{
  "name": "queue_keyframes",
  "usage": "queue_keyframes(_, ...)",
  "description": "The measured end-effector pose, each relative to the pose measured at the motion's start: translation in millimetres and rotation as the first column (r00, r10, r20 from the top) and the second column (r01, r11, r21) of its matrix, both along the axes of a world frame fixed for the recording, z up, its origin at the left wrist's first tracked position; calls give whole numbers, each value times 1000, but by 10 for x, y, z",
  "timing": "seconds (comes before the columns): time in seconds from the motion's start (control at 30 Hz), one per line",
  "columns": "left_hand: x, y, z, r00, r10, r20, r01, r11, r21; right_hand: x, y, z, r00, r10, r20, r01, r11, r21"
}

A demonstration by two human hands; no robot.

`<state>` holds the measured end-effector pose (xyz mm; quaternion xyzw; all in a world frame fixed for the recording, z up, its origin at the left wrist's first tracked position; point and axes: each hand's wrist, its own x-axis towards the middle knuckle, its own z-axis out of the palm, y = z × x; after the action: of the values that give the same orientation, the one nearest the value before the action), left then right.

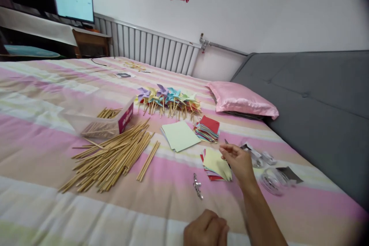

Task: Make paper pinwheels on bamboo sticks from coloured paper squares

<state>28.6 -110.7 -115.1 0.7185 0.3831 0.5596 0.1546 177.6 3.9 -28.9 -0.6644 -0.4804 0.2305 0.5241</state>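
The right hand (238, 161) reaches out over the bed (43, 153), fingers pinched narrow at the edge of a yellow sheet (216, 163) that lies on a small paper pile (211, 175) — whether it grips a thin dark tool beside the sheet I cannot tell. The left hand (206, 230) rests low near the bottom edge, curled into a loose fist, holding nothing visible. A small silver piece (197, 185) lies between the hands. Further back lie a green sheet (180, 135), a coloured stack (207, 127) and a row of pinwheels (168, 100). Sticks (112, 157) spread to the left, just beside a box (105, 121) — clear bags (271, 178) to the right.
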Motion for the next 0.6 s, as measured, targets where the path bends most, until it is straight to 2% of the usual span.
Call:
queue_keyframes(0.13,-122,5,188,997,-79,-6,79,994,-75,192,-41,1,946,83,312,-50,993,-111)
queue_keyframes(0.2,-168,8,288,989,-139,-53,131,984,-123,254,-83,11,900,160,406,-92,979,-181)
queue_keyframes(0.27,-182,28,375,988,-144,-62,133,980,-151,276,-130,2,854,213,476,-96,961,-258)
queue_keyframes(0.33,-158,77,450,990,-123,-70,107,976,-189,266,-168,-19,810,253,530,-91,946,-312)
queue_keyframes(0.43,-75,214,567,996,-56,-66,39,973,-227,230,-197,-40,772,288,567,-119,941,-317)
queue_keyframes(0.5,-15,338,658,999,-2,-36,-7,972,-236,212,-203,-40,752,315,580,-144,936,-321)
queue_keyframes(0.6,32,529,786,997,60,44,-43,943,-329,202,-197,-38,725,358,589,-154,917,-368)
